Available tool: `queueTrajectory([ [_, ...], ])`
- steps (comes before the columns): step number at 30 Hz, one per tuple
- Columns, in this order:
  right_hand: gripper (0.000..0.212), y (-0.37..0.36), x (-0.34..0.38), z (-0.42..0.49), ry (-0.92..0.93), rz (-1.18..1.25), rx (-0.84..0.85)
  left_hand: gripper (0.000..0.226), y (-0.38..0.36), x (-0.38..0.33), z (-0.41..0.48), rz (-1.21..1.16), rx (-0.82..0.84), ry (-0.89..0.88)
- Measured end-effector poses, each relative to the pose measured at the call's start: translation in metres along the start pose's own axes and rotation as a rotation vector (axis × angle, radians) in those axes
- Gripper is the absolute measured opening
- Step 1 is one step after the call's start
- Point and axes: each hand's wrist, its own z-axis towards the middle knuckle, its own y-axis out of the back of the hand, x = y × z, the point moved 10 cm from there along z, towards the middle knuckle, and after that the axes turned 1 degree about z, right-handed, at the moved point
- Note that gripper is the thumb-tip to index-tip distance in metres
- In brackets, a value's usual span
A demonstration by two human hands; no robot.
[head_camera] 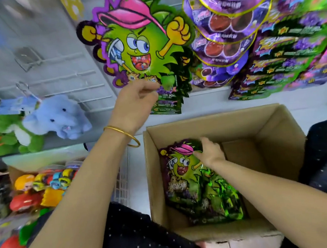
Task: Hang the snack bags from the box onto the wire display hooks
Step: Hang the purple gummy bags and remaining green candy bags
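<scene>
A green snack bag with a pink-capped cartoon figure (138, 47) hangs in front of several like it on the display. My left hand (135, 104), with a gold bangle on the wrist, pinches its lower edge. An open cardboard box (278, 133) stands below on the floor. Several more of the same green bags (182, 173) lie in a pile inside it. My right hand (208, 151) reaches into the box and grips the top edge of the uppermost bag there. The hook that carries the hanging bags is hidden behind them.
Purple snack bags (223, 25) and green-purple packs (291, 53) hang to the right. Bare white wire hooks (71, 76) jut out at the left, above a blue plush elephant (59, 117). A box of colourful toys (41, 188) sits at lower left.
</scene>
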Motion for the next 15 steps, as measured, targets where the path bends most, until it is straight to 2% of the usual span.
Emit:
queueTrajectory([
  [4, 0.053, 0.000, 0.006, 0.008, -0.021, -0.031, 0.018, 0.020, -0.001, -0.001, 0.001, 0.001, -0.001, 0.018],
  [7, 0.039, -0.007, 0.016, 0.008, 0.039, -0.098, 0.076, 0.021, -0.003, 0.001, 0.002, 0.005, -0.003, 0.031],
  [11, 0.021, -0.007, 0.019, 0.006, 0.057, -0.086, 0.061, 0.020, -0.005, 0.002, 0.002, -0.015, 0.011, 0.035],
  [15, 0.028, -0.016, 0.016, 0.004, 0.015, -0.017, 0.113, 0.021, -0.005, 0.001, 0.002, -0.006, 0.017, 0.022],
])
